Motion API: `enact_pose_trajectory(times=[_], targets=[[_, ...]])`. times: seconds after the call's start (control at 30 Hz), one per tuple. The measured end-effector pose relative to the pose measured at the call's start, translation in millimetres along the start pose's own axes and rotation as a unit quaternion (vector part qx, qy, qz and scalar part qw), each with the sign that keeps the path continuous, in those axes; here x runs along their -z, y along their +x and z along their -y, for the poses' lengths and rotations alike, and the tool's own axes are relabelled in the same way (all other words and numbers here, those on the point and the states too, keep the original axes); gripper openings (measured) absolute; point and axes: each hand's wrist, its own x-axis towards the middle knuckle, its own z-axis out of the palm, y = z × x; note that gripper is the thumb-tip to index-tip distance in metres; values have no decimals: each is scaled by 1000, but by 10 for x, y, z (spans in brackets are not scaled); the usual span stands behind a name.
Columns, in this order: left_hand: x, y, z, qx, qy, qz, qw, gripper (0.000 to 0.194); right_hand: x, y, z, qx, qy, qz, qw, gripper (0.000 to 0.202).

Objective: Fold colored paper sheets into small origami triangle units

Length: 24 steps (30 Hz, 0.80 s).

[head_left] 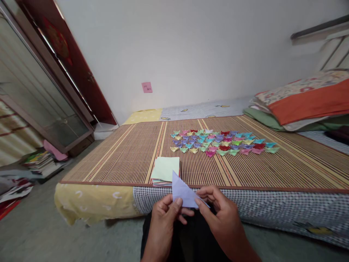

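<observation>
Closest to the camera, the left hand [165, 218] and the right hand [222, 211] pinch opposite ends of a lavender folded-paper triangle's [183, 194] lower edge, thumbs on top, probably to keep it taut. It is held just off the brown striped mat's [131, 160] near edge. Beyond, a stack of square coloured paper, pale green uppermost [165, 169], sits seemingly within easy reach; farther back, small multicoloured folded-paper pieces [228, 139] stand in rows, perhaps to stay uncrushed.

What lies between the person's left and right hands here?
A lavender paper, triangular in shape, spans from the left hand to the right hand, pinched by both; the head view shows it.
</observation>
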Motion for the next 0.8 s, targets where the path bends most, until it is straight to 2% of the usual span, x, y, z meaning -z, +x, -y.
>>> enact_pose_trajectory(times=[0.1,0.17,0.23,0.33,0.43,0.57,0.63,0.8], targets=[[0,4,15,-3,-9,-27,1000,35,10,-7,-2,-16,21,28,999,16],[21,9,24,-5,-16,-46,999,37,53,6,9,-24,15,67,997,15],[59,15,30,-7,-23,-48,999,37,128,38,16,-29,6,104,994,21],[118,21,38,1,-30,-1,1000,37,259,104,18,-45,24,136,989,23],[141,21,57,15,-44,66,997,36,315,154,64,-72,91,121,986,24],[113,6,104,20,-89,124,988,32,214,174,190,-83,172,140,971,25],[101,-3,133,19,-106,136,985,31,139,176,230,-93,185,152,966,24],[128,10,215,3,-96,159,983,32,56,201,240,-116,193,130,966,21]])
